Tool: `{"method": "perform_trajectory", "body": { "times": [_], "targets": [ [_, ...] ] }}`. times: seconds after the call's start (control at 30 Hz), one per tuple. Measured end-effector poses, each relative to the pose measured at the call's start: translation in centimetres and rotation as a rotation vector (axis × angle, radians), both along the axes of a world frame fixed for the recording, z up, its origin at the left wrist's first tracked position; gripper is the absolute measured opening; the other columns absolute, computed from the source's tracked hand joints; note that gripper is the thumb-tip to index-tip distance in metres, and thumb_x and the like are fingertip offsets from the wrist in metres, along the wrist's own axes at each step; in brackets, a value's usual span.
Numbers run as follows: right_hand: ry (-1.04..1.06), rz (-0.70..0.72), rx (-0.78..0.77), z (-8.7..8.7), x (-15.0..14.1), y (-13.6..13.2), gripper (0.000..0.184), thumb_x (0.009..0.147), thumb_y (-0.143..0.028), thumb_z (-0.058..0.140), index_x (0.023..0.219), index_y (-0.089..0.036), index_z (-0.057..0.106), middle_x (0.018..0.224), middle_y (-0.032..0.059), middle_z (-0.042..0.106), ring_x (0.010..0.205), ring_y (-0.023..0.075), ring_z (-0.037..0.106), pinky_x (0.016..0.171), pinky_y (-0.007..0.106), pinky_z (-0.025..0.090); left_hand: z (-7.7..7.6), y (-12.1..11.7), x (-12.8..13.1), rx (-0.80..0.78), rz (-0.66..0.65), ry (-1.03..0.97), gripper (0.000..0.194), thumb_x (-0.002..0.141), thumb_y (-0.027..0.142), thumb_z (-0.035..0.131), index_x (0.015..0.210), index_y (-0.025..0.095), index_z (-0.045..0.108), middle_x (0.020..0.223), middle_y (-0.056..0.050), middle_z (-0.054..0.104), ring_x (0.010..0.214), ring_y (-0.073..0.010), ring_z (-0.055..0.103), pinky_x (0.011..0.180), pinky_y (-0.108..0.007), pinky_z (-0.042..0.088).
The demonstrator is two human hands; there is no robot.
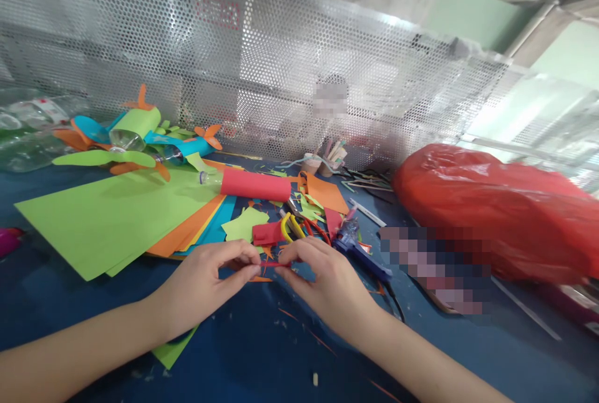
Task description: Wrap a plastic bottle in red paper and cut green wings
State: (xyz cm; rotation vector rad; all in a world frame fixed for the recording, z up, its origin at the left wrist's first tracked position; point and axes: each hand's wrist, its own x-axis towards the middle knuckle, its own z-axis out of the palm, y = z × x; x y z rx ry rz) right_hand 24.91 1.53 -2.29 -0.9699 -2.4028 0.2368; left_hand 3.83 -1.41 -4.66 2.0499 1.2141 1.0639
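Observation:
Between my two hands a small strip of red paper (268, 264) is stretched over the blue table. My left hand (213, 275) pinches its left end between thumb and fingers, and my right hand (322, 275) pinches the right end. Just beyond my fingers lie a piece of red paper (267, 234) and scissors with yellow handles (292, 226). Behind them a plastic bottle wrapped in red paper (255, 184) rests on its side. A blue glue gun (362, 253) with a black cord is to the right of my right hand.
Green sheets (93, 216) lie over orange and blue paper at the left. Paper-covered bottles with propellers (112, 156) stand behind them. A big red plastic bag (491, 209) fills the right side. A perforated metal screen (290, 66) borders the table's back.

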Motion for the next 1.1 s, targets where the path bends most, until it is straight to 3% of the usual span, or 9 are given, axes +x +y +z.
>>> {"method": "perform_trajectory", "body": {
  "times": [0.2, 0.33, 0.63, 1.1],
  "targets": [
    [-0.258, -0.286, 0.191, 0.7, 1.4, 2.1, 0.005, 0.086, -0.02, 0.061, 0.082, -0.02, 0.062, 0.084, 0.0045, 0.066, 0.085, 0.0219, 0.059, 0.073, 0.03, 0.044, 0.1, 0.0, -0.3, 0.116, 0.115, 0.1, 0.011, 0.089, 0.024, 0.052, 0.084, 0.024, 0.061, 0.08, 0.005, 0.069, 0.073, -0.0115, 0.066, 0.068, -0.02, 0.051],
    [-0.384, -0.417, 0.196, 0.6, 1.9, 3.0, 0.005, 0.088, -0.023, 0.058, 0.088, -0.018, 0.06, 0.08, 0.0049, 0.067, 0.077, 0.0215, 0.061, 0.067, 0.029, 0.04, 0.1, -0.1, -0.4, 0.211, 0.187, 0.135, 0.011, 0.091, 0.025, 0.051, 0.089, 0.024, 0.062, 0.084, 0.003, 0.07, 0.074, -0.0128, 0.067, 0.067, -0.022, 0.052],
    [-0.483, -0.496, 0.102, 0.6, 2.0, 3.2, 0.003, 0.087, -0.02, 0.056, 0.089, -0.019, 0.059, 0.082, 0.005, 0.068, 0.079, 0.0216, 0.061, 0.066, 0.028, 0.037, 0.2, 0.1, -0.6, 0.367, 0.231, 0.213, 0.014, 0.092, 0.024, 0.048, 0.09, 0.022, 0.061, 0.09, -0.001, 0.069, 0.085, -0.0165, 0.065, 0.079, -0.031, 0.052],
    [-0.498, -0.467, 0.119, 1.1, 2.1, 2.8, 0.003, 0.085, -0.019, 0.057, 0.086, -0.018, 0.06, 0.086, 0.0062, 0.068, 0.085, 0.0233, 0.062, 0.073, 0.03, 0.04, 0.2, 0.1, -0.5, 0.357, 0.21, 0.224, 0.015, 0.092, 0.023, 0.046, 0.092, 0.022, 0.061, 0.089, -0.002, 0.069, 0.085, -0.0165, 0.065, 0.077, -0.03, 0.052]
  ]
}}
